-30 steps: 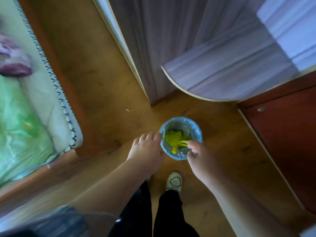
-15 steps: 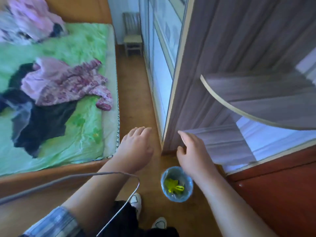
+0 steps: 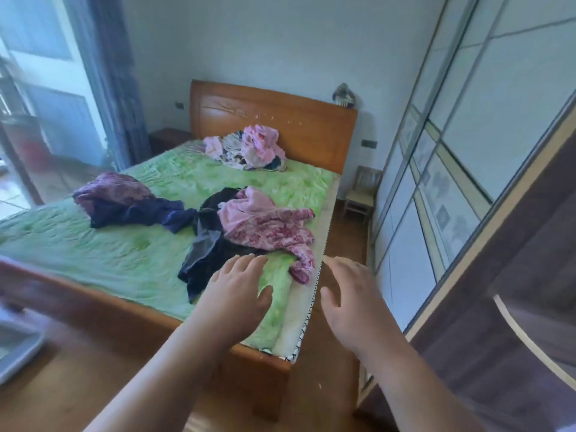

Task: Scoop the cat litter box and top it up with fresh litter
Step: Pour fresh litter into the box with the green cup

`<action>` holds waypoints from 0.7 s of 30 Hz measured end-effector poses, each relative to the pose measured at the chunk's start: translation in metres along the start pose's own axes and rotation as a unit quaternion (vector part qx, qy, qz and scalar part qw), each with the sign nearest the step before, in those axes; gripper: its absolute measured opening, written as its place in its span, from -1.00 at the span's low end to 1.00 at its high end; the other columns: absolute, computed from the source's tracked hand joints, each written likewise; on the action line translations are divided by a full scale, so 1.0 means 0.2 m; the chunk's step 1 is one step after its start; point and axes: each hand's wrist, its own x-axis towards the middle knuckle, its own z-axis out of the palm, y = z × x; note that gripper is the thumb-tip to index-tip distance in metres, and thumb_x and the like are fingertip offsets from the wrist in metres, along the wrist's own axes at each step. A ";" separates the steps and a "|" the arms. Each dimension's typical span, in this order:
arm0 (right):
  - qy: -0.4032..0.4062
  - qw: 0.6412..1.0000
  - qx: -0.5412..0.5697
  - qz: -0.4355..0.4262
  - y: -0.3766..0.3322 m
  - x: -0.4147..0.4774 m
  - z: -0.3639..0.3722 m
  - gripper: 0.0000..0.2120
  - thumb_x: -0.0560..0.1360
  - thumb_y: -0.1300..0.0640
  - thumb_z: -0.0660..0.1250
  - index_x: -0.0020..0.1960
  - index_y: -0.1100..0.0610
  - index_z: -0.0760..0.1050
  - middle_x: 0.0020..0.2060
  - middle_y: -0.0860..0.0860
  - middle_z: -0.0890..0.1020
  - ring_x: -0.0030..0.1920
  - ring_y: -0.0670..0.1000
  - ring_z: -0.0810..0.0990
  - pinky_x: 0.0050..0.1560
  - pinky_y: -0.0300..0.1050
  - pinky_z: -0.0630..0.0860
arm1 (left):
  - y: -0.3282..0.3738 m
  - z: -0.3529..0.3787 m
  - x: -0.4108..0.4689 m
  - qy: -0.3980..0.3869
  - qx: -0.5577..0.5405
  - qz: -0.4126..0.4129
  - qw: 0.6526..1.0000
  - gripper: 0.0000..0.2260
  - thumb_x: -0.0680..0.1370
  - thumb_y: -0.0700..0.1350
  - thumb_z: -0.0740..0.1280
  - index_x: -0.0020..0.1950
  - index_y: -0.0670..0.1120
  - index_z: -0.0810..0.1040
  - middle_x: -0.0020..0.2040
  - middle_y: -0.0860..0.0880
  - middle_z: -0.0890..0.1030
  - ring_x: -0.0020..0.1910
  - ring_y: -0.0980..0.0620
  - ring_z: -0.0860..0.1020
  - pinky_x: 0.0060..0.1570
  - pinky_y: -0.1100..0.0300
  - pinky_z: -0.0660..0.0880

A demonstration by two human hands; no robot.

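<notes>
Green quilted bedspread (image 3: pixel 131 251) fills the view, with a pink floral garment (image 3: pixel 265 222) and dark clothes (image 3: pixel 212 257) heaped on it. 2 hands are up over the near corner of the wooden bed (image 3: pixel 274 120). The left hand (image 3: pixel 240 288) is flat, fingers straight, holding nothing. The right hand (image 3: pixel 352 294) is spread wide, empty too. A blurred pale grey tray (image 3: pixel 15 347) sits at the lower left edge; whether that's the litter box, cannot tell.

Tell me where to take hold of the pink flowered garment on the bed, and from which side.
Probably its sleeve, which trails toward the mattress edge nearest the right hand: it lies thin and clear of the bunched body. Come from above on that edge side; the other side overlaps a dark garment.
</notes>
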 end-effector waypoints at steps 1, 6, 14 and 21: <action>0.001 1.000 0.006 -0.013 -0.10 0.02 0.03 -0.50 0.62 0.02 0.22 0.54 -0.02 0.27 0.44 -0.11 0.35 0.48 -0.11 0.19 0.52 -0.09 0.22 | -0.09 -0.07 -0.04 0.009 0.000 -0.016 1.000 -0.48 0.61 0.14 0.17 0.56 0.07 0.19 0.53 0.08 0.27 0.53 0.02 0.18 0.49 0.01 0.19; 0.005 0.996 0.060 -0.073 -0.66 0.05 0.28 -0.48 0.63 -0.01 0.22 0.56 -0.02 0.24 0.48 -0.09 0.32 0.52 -0.09 0.14 0.55 -0.10 0.13 | -0.59 -0.45 -0.34 0.037 0.044 -0.072 0.996 -0.47 0.61 0.12 0.17 0.56 0.07 0.16 0.53 0.07 0.26 0.52 0.02 0.18 0.48 0.03 0.19; -0.040 0.979 0.132 -0.149 -1.69 0.02 0.72 -0.50 0.60 0.06 0.30 0.51 0.10 0.33 0.44 0.03 0.40 0.47 0.01 0.24 0.51 -0.13 0.08 | -1.43 -1.02 -0.99 0.089 0.097 -0.206 0.970 -0.47 0.61 0.12 0.17 0.57 0.08 0.19 0.56 0.05 0.25 0.55 0.00 0.16 0.52 0.02 0.14; -0.124 0.955 0.157 -0.217 -2.45 -0.09 1.05 -0.44 0.59 0.03 0.27 0.56 -0.01 0.25 0.46 -0.02 0.37 0.49 0.03 0.21 0.51 -0.07 0.12 | -1.97 -1.29 -1.52 0.093 0.087 -0.339 0.932 -0.45 0.61 0.11 0.14 0.59 0.09 0.14 0.60 0.03 0.18 0.58 0.01 0.07 0.53 0.05 0.05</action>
